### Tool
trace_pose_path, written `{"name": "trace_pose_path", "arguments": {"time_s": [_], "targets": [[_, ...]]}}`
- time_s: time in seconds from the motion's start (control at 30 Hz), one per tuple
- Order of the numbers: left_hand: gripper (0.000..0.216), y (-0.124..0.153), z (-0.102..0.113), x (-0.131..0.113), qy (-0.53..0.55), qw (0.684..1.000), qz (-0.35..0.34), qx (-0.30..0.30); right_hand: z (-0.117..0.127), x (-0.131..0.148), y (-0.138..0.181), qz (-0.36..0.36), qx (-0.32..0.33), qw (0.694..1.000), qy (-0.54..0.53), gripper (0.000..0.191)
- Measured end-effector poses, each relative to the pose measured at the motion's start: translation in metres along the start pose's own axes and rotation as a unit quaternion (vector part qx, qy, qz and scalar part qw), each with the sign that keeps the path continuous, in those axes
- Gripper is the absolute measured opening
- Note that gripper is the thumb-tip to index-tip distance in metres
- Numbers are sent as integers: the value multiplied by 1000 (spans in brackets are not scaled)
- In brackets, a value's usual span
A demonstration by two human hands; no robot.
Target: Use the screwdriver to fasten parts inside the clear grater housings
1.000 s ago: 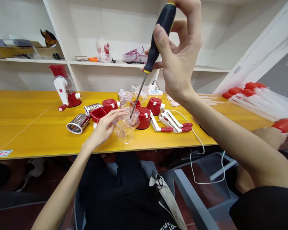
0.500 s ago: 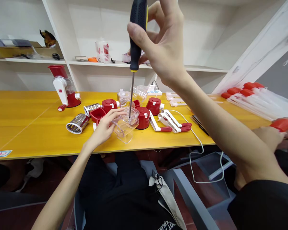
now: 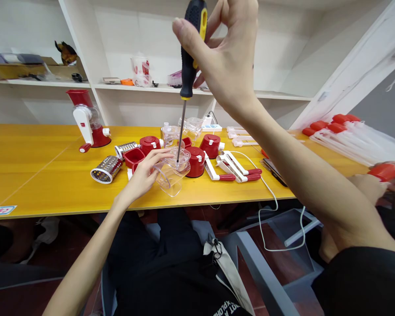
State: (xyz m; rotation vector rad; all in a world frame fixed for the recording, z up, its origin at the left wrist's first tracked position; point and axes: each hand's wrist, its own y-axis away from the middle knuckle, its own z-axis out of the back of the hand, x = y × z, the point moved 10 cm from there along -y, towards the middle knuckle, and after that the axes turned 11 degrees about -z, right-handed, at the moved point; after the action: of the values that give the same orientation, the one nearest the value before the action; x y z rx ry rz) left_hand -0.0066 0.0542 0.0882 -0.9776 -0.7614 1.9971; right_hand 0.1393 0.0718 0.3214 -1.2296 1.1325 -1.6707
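My right hand (image 3: 230,52) is raised high, thumb and fingers round the black and yellow handle of a screwdriver (image 3: 188,66). Its long shaft points down, and the tip sits inside a clear plastic grater housing (image 3: 171,177). My left hand (image 3: 148,171) grips that housing from the left and steadies it on the table. Close behind and beside it stand red bases (image 3: 195,162), a red feed hopper (image 3: 134,157) and metal grater drums (image 3: 107,169). White crank handles with red grips (image 3: 238,169) lie to the right.
An assembled rotary grater (image 3: 87,118) stands at the back left. More clear housings (image 3: 191,127) and a white power strip (image 3: 212,127) are behind. A white cable (image 3: 266,248) hangs over the front edge. At far right, another person's hand (image 3: 370,188) is by red-topped bagged items (image 3: 340,127).
My right hand has turned on the screwdriver handle, so more of its yellow side shows. The handle leans slightly further right. My left hand and the housing stay put.
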Motion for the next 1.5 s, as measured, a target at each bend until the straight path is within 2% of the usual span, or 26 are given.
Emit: {"name": "trace_pose_path", "arguments": {"time_s": [0.07, 0.17, 0.33, 0.37, 0.53, 0.63, 0.73, 0.83, 0.9, 0.97, 1.07, 1.23, 1.4, 1.5], "targets": [[49, 0, 0, 0, 0, 1000, 3, 1, -3, 4, 1, 15, 1, 1000, -9, 27], [48, -1, 1, -2, -6, 1000, -2, 0, -11, 6, 0, 22, 36, 995, -86, 27], [47, -1, 1, -3, -12, 1000, -8, 2, -37, -8, -2, -60, 167, 969, -172, 29], [47, -1, 1, -3, -11, 1000, -7, 1, -35, -9, -2, -62, 164, 969, -174, 30], [50, -1, 0, -3, -10, 1000, -1, 3, -2, 3, -1, 5, 29, 997, -77, 25], [53, -1, 0, -2, -10, 1000, -2, 1, 2, 7, 0, 3, 2, 1000, -9, 31], [55, -1, 1, -2, -11, 1000, -4, 0, -3, 11, 0, 19, 6, 999, -34, 32], [55, -1, 1, -3, -13, 1000, -6, 4, -20, 13, 3, 36, 91, 986, -138, 31], [54, -1, 0, -3, -13, 1000, -6, 7, -34, 7, 8, 0, 164, 970, -180, 37], [55, -1, 0, -3, -12, 1000, -4, 8, -41, -1, 15, -60, 205, 956, -202, 41], [64, 0, 0, -1, -9, 1000, -1, 6, -35, -4, 18, -105, 184, 949, -233, 35], [61, 1, 0, 0, -7, 1000, 1, 1, -10, -3, 9, -79, 52, 966, -240, 9], [58, 0, 0, -2, -11, 1000, -1, 3, -21, -12, 9, -99, 82, 965, -229, 20], [62, 0, 0, -2, -14, 1000, -2, 7, -18, -13, 10, -112, 50, 968, -217, 17]]}}
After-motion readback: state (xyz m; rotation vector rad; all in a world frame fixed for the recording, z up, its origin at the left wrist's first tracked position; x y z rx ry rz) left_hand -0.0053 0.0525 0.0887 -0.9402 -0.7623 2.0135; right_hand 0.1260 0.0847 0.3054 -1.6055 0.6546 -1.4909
